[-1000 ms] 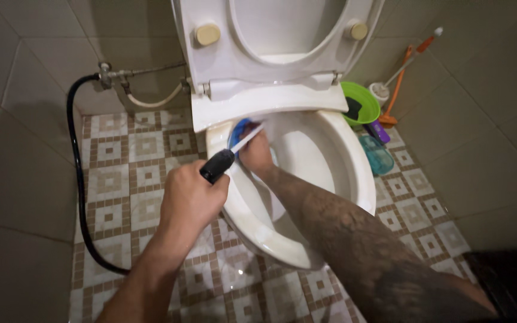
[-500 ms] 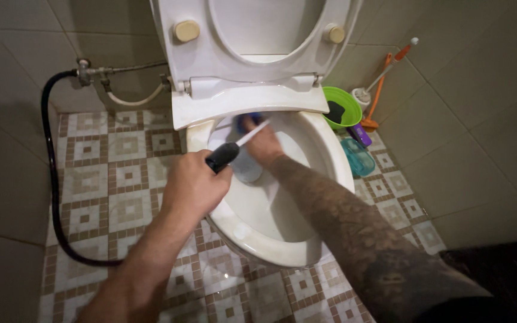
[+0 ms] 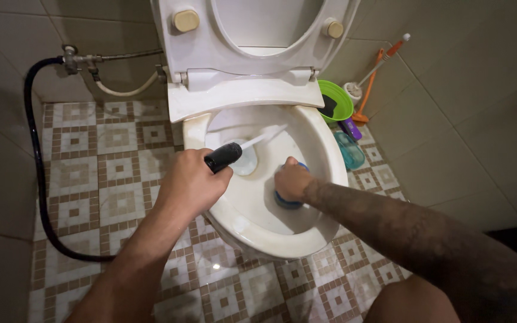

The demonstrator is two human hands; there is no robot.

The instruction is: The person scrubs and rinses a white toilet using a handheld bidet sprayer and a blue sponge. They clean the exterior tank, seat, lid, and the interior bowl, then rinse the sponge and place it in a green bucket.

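My left hand [image 3: 189, 182] grips a black spray nozzle [image 3: 222, 157] over the left rim of a white toilet bowl [image 3: 324, 161]. A thin jet of water [image 3: 264, 136] shoots from it toward the back of the bowl. My right hand [image 3: 291, 180] is inside the bowl at its front right, pressing a blue scrubbing pad [image 3: 287, 201] against the inner wall. The seat and lid [image 3: 258, 36] stand raised against the tank.
A black hose [image 3: 36, 173] loops from a wall valve [image 3: 76, 58] across the patterned floor tiles at left. Right of the toilet sit a green bowl [image 3: 337, 103], a toilet brush with an orange handle [image 3: 378, 63], a purple bottle [image 3: 350, 128] and a teal container [image 3: 348, 151].
My right hand slid the blue pad from the back left of the bowl down to its front right. The left hand kept the nozzle spraying, shifting slightly.
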